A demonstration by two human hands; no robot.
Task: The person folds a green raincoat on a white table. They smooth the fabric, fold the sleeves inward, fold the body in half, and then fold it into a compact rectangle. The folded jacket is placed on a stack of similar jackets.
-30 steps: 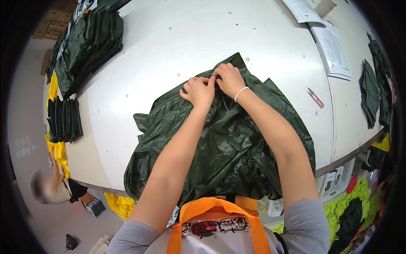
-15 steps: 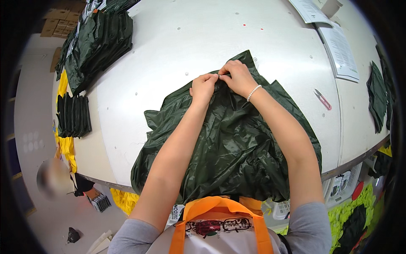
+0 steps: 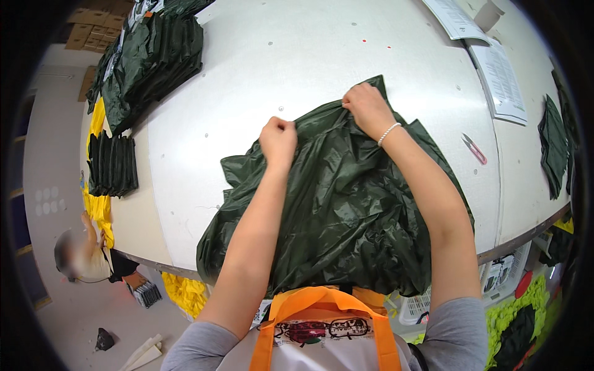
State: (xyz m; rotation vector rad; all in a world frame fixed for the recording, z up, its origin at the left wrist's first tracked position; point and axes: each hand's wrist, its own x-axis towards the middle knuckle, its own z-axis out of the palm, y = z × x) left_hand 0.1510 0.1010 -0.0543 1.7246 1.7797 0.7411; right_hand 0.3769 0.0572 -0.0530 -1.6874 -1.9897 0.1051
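A shiny dark green garment of thin fabric (image 3: 346, 204) lies rumpled across the table in front of me. My left hand (image 3: 278, 143) is closed at its far edge, left of the middle, thumb and fingers pinched together on the fabric. Farther right, my right hand (image 3: 369, 111) pinches the same edge, just below a pointed corner that sticks up. Between the two hands the edge runs in a fairly straight line. The small part under my fingertips is hidden. A beaded bracelet (image 3: 388, 133) sits on my right wrist.
Stacked dark green garments (image 3: 154, 68) and a smaller folded pile (image 3: 112, 164) lie at the left. Pink-handled thread snips (image 3: 474, 149) are at the right, near open printed sheets (image 3: 498, 80). Another person (image 3: 83, 250) is beyond the table's left end.
My hands were together at one spot on the far edge; now they are apart. The left has moved left and slightly nearer, the right a little to the right. The other person's arm has come into view.
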